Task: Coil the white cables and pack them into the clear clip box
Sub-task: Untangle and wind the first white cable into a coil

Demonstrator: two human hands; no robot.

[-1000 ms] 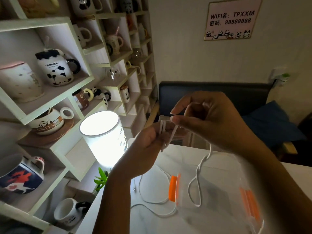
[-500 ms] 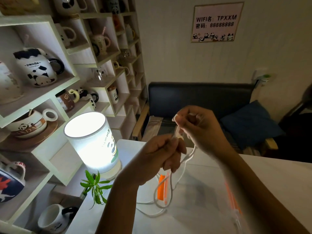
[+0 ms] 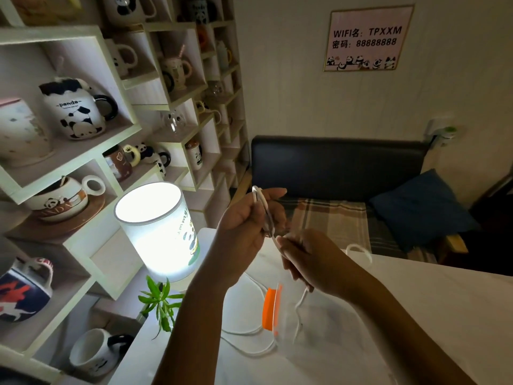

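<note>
White cable (image 3: 260, 202) folded into a small loop, pinched in left hand (image 3: 244, 232). Right hand (image 3: 308, 262) just below it grips the trailing length. Clear clip box (image 3: 280, 323) on surface (image 3: 444, 301) beneath right hand.

Mug-filled shelves (image 3: 116, 112), glowing lamp (image 3: 158, 229), dark sofa (image 3: 336, 165), wifi sign (image 3: 367, 37)

Lit lamp (image 3: 158, 229) beside a small green plant (image 3: 161, 302) — panda mugs (image 3: 77, 109) on shelves, dark sofa (image 3: 336, 165) behind.
</note>
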